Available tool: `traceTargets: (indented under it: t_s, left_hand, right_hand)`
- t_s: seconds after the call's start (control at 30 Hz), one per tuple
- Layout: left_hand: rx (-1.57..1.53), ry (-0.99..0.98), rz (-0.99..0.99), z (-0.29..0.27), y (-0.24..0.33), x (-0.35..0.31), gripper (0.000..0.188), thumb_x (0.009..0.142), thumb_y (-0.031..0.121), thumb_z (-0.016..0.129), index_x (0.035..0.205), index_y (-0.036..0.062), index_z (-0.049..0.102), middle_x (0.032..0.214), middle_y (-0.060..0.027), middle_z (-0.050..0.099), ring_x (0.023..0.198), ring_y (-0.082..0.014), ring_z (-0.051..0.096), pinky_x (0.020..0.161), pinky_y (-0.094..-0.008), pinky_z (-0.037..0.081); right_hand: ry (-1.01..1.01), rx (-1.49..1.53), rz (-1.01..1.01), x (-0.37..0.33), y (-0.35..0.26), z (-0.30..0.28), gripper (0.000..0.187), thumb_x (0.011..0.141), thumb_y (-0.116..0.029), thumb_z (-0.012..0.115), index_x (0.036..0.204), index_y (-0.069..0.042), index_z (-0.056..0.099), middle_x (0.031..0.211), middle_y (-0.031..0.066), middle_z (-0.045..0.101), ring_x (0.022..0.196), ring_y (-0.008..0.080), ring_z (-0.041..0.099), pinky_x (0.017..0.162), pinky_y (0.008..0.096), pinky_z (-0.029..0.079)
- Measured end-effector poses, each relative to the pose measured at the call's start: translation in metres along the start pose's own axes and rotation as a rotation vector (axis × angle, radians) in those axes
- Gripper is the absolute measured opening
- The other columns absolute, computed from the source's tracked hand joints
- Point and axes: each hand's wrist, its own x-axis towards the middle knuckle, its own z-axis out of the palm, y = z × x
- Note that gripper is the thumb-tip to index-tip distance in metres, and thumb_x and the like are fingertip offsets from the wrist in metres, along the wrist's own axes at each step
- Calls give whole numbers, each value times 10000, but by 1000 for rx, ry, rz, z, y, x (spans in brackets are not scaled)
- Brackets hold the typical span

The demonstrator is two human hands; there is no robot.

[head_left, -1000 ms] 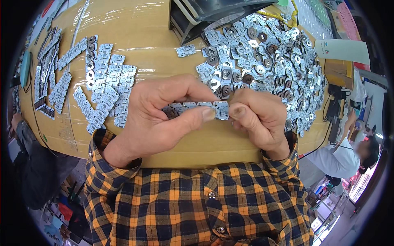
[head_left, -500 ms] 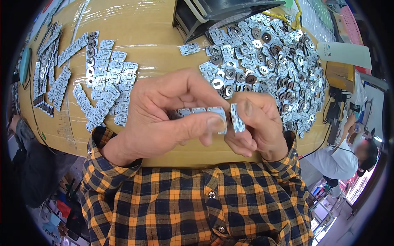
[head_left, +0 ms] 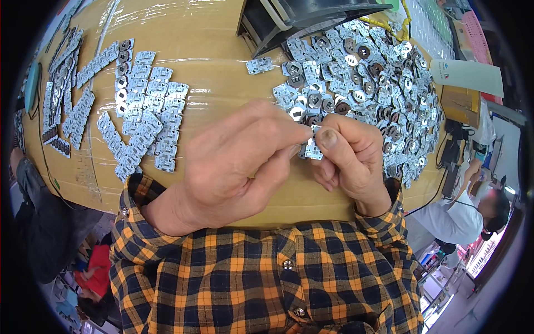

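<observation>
Several strips of linked circuit boards (head_left: 147,119) lie on the left of the tabletop (head_left: 217,61), looking the same as a second ago. Next along, the left hand (head_left: 233,164) has rolled over, back side up with fingertips bunched; the strip it was showing half a second back is hidden now, so I can't tell if it's gripping that. Those fingertips are right up against or just beside a small board (head_left: 314,150), held near the middle, over the near part of the tabletop. The right hand (head_left: 350,153) has that one pinched between thumb and curled fingers. My read: one piece is off the strip, so the splitting's partway along. Right and far, the pile of loose boards (head_left: 356,83) looks unchanged.
</observation>
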Motion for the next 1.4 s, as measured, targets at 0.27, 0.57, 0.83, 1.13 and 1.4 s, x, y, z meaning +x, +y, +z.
traceTargets:
  t_s: [0.27,0.57,0.83,1.13,1.4]
  left_hand:
    - [3,34,-155,-6,4,1,219,734,-111,643,943,-50,627,832,-150,652,704,-215,640,606,-274,489]
    - [-47,-96,-118,-7,3,3,174,765,-87,645,933,-47,624,851,-131,658,713,-195,651,637,-259,496]
    - [-504,-78,-600,-8,3,2,204,871,33,598,1062,-39,598,956,-97,678,754,-115,661,586,-185,449]
    - [-243,-138,-266,-4,-7,0,192,857,-48,562,1035,-45,634,946,-99,647,814,-126,668,624,-217,486]
    - [-517,-91,-610,-7,4,3,200,858,-12,584,1043,-26,656,944,-78,655,766,-115,648,639,-216,486]
  right_hand:
    - [-16,98,31,1,6,-1,315,1000,-195,496,755,-10,567,514,-2,511,387,26,428,371,182,298]
    - [160,-149,-68,-2,1,2,283,970,-130,549,711,-18,578,511,4,483,404,62,413,395,227,310]
    - [355,-747,-507,2,4,-5,235,884,-73,650,677,-4,562,540,69,438,417,162,402,409,298,308]
    - [195,-788,-579,8,4,-8,174,881,-65,649,728,-1,597,553,67,474,441,141,435,423,296,335]
    - [340,-612,-425,3,-3,-9,193,886,-59,638,714,11,585,553,61,467,442,145,436,427,298,335]
